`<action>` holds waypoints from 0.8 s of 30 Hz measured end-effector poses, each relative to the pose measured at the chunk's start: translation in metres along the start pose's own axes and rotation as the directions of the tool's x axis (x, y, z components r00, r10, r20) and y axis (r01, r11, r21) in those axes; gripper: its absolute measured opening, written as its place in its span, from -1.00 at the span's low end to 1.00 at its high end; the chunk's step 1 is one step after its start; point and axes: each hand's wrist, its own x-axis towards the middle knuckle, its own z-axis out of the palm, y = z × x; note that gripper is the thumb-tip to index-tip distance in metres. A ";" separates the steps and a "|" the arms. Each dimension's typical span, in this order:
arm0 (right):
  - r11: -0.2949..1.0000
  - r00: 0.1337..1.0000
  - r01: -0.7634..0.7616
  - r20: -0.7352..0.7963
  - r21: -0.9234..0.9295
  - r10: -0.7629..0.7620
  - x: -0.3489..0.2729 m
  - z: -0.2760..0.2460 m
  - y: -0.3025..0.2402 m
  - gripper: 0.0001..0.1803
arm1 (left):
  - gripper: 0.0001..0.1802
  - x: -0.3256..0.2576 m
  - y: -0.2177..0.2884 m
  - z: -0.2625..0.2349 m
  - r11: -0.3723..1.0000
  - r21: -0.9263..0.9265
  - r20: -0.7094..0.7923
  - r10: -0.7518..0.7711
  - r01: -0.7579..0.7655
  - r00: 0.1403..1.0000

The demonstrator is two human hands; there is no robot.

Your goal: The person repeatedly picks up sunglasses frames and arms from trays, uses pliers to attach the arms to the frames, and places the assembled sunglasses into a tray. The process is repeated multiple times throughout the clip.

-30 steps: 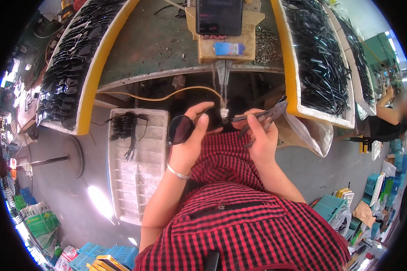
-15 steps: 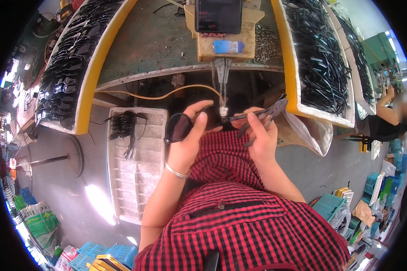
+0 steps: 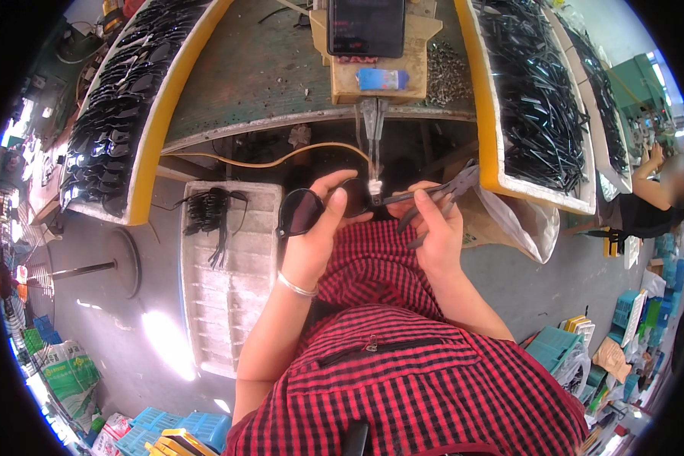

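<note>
Sunglasses front [image 3: 300, 212], between eight and nine o'clock from metal tip [image 3: 375, 186], pinched in left hand [image 3: 317, 228]; right hand [image 3: 439, 232], four o'clock, clamped on dark temple arms [image 3: 460, 183]; likely light, stiff, lenses scratch-prone, best held by rims.

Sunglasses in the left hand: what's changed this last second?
The sunglasses have shifted slightly left and up; the right hand, with its dark pieces, slightly left. Nothing visibly taken up or let go. The left hand keeps its grip; the white tray looks unchanged.
</note>
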 end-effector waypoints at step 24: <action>0.979 0.989 0.031 -0.151 0.203 0.000 0.108 -0.044 -0.175 -0.65 | -0.51 -0.048 0.081 0.042 0.955 -0.099 0.057 0.287 -0.280 0.956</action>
